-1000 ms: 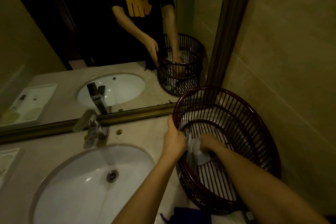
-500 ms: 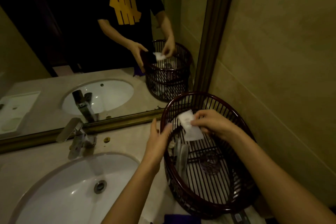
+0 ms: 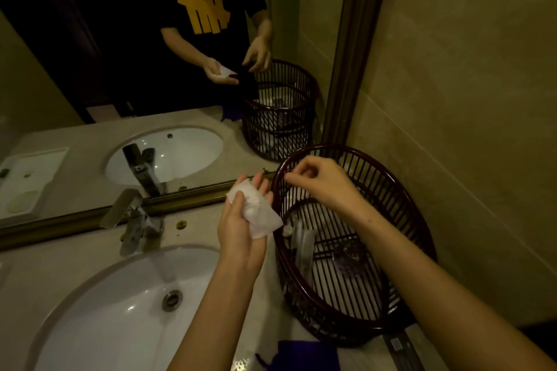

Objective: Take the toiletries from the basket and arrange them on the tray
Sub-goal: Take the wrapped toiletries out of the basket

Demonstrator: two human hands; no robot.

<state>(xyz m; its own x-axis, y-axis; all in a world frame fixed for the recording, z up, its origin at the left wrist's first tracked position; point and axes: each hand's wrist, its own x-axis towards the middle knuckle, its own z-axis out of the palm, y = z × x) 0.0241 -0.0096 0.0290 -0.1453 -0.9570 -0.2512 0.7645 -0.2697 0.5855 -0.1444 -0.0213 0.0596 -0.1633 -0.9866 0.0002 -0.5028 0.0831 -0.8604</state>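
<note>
A dark red slatted basket (image 3: 388, 199) stands on the counter against the right wall. My left hand (image 3: 241, 238) is just left of its rim, palm up, holding a small white sachet (image 3: 256, 211). Above the basket's far rim hovers my right hand (image 3: 319, 181), its fingers curled loosely with nothing in them. Inside the basket lie a couple of long wrapped items (image 3: 303, 245) and a clear round packet (image 3: 351, 253). The white tray (image 3: 28, 172) shows only as a reflection in the mirror, at the far left.
A white oval sink (image 3: 120, 310) with a chrome faucet (image 3: 132, 220) fills the lower left of the counter. A framed mirror (image 3: 150, 69) runs along the back. A dark purple pouch (image 3: 301, 355) lies at the counter's front edge, below the basket.
The white sachet came up out of the basket in my right hand and passed into my left palm. My right hand let go of it and stays over the basket.
</note>
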